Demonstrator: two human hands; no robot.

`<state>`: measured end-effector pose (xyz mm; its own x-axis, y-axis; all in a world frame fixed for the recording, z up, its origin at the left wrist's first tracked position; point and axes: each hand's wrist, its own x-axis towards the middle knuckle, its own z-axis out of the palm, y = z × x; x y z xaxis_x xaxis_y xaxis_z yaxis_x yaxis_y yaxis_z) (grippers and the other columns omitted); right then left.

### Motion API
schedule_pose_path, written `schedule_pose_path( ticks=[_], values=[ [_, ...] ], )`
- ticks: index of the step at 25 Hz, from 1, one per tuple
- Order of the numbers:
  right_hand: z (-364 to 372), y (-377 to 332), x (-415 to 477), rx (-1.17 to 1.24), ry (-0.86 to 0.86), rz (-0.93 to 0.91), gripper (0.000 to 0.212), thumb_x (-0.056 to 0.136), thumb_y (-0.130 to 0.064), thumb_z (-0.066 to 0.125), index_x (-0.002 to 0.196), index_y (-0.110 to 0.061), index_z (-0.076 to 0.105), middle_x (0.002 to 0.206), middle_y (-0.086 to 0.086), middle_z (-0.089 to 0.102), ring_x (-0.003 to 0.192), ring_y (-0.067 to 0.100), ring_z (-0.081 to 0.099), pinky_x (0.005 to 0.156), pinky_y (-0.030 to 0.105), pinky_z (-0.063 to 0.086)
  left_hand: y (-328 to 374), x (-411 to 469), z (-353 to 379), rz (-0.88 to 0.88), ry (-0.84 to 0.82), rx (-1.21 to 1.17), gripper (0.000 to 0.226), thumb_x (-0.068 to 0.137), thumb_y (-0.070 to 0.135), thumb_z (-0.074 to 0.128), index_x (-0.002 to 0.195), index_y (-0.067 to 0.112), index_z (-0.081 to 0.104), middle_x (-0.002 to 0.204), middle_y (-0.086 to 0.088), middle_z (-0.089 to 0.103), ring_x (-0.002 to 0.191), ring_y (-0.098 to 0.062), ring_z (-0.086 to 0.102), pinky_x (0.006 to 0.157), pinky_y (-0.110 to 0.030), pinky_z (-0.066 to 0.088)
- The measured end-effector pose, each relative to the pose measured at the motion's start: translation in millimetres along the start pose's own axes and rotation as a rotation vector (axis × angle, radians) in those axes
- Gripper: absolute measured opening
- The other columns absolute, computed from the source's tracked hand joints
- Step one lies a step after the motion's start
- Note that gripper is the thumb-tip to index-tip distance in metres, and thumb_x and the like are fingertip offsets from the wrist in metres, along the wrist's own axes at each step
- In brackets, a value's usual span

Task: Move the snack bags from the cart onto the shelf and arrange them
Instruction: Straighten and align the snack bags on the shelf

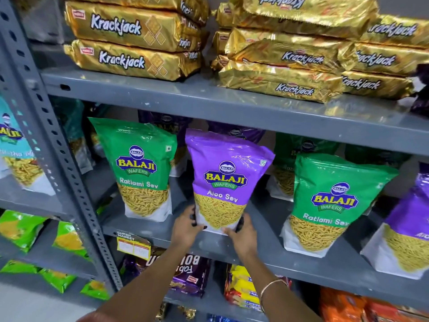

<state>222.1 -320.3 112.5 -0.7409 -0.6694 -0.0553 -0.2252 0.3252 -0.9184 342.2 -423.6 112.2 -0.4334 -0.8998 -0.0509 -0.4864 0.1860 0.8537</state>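
Two bare forearms reach up from the bottom of the view, the right one wearing a thin bangle (pixel 272 289). The left hand (pixel 185 228) and right hand (pixel 241 235) close around the two lower corners of a purple Aloo Sev bag (pixel 224 182), fingers curled round its sides and thumbs on the white base.

The purple bag stands upright on the middle shelf (pixel 267 249), near the shelf's front edge. To its left, just apart, stands a green Ratlami Sev bag (pixel 141 170); to its right, further off, a second green bag (pixel 332 203) leans a little. More bags stand in a row behind the purple bag, partly hidden. No cart is in view.

The step looks like setting and squaring the bag. To do it well, I would press the base flat on the shelf, turn the label straight outward, and line its front with the green bag to its left before letting go. Release both hands gently; a top-heavy pouch may tip forward.
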Motion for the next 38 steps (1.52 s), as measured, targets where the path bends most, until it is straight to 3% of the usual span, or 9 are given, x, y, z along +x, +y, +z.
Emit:
schedule_pose_path(
  ticks=[7,12,16,18,21,25,29,32,38],
  values=[
    [-49,24,-37,-0.101,0.239,-0.129,0.046,0.078,-0.032,0.066,0.115,-0.012,0.047,0.110,0.004,0.057,0.099,0.020,0.055,0.084,0.031,0.045,12,-61,35,0.260,0.275,0.169,0.057,0.075,0.023,0.071,0.120,0.001,0.043,0.117,-0.018,0.048,0.110,-0.036,0.052,0.086,-0.043,0.049],
    [-148,81,-45,-0.083,0.652,0.009,0.061,0.071,-0.029,0.074,0.112,0.004,0.043,0.108,0.017,0.045,0.110,0.039,0.045,0.095,0.048,0.037,58,-88,124,0.404,-0.123,0.160,0.058,0.078,0.025,0.069,0.126,0.005,0.042,0.123,-0.012,0.049,0.112,-0.026,0.052,0.096,-0.031,0.041],
    [-217,117,-1,0.056,0.273,0.050,0.092,0.064,-0.019,0.081,0.138,-0.003,0.029,0.141,0.013,0.041,0.131,0.028,0.039,0.111,0.046,0.033,103,-65,181,0.219,-0.222,-0.003,0.069,0.069,0.015,0.077,0.128,0.003,0.042,0.126,-0.011,0.057,0.118,-0.030,0.054,0.091,-0.032,0.043],
    [-227,116,20,0.074,0.066,0.019,0.083,0.067,-0.014,0.078,0.136,-0.008,0.034,0.133,0.007,0.048,0.127,0.024,0.045,0.107,0.043,0.038,110,-51,194,0.141,-0.194,0.019,0.059,0.066,0.014,0.078,0.115,-0.001,0.049,0.116,-0.022,0.064,0.109,-0.035,0.060,0.085,-0.041,0.049],
    [-226,121,33,0.054,0.002,0.011,0.050,0.067,-0.014,0.077,0.111,-0.006,0.056,0.110,0.011,0.064,0.111,0.033,0.058,0.093,0.041,0.046,107,-45,200,0.108,-0.167,-0.041,0.054,0.063,0.010,0.081,0.108,-0.002,0.053,0.111,-0.022,0.067,0.102,-0.032,0.065,0.086,-0.047,0.053],
    [-222,115,24,0.080,0.032,0.020,0.051,0.068,-0.020,0.077,0.111,-0.007,0.054,0.102,0.004,0.061,0.105,0.029,0.059,0.088,0.037,0.046,105,-54,195,0.149,-0.168,-0.075,0.059,0.064,0.011,0.080,0.114,0.002,0.050,0.116,-0.019,0.064,0.109,-0.031,0.060,0.091,-0.046,0.051],
    [-250,104,-20,0.080,0.632,-0.061,0.043,0.076,-0.032,0.069,0.106,-0.009,0.047,0.099,0.007,0.052,0.093,0.022,0.050,0.080,0.025,0.037,112,-115,203,0.488,0.189,0.168,0.071,0.065,0.020,0.080,0.120,-0.002,0.041,0.119,-0.028,0.051,0.113,-0.044,0.049,0.095,-0.049,0.046],
    [-309,130,-26,-0.018,0.973,0.046,0.055,0.073,-0.028,0.072,0.109,0.006,0.047,0.109,0.026,0.051,0.107,0.037,0.046,0.088,0.038,0.033,140,-142,240,0.674,-0.084,0.201,0.059,0.075,0.030,0.068,0.120,0.003,0.041,0.120,-0.023,0.051,0.113,-0.042,0.053,0.098,-0.038,0.042],
    [-390,182,16,0.225,0.342,0.094,0.054,0.064,-0.022,0.076,0.111,-0.006,0.054,0.116,0.017,0.063,0.108,0.026,0.058,0.095,0.041,0.045,221,-123,328,0.292,-0.394,-0.064,0.091,0.070,0.019,0.077,0.141,0.002,0.022,0.149,-0.016,0.033,0.137,-0.027,0.033,0.108,-0.031,0.029]
  ],
)
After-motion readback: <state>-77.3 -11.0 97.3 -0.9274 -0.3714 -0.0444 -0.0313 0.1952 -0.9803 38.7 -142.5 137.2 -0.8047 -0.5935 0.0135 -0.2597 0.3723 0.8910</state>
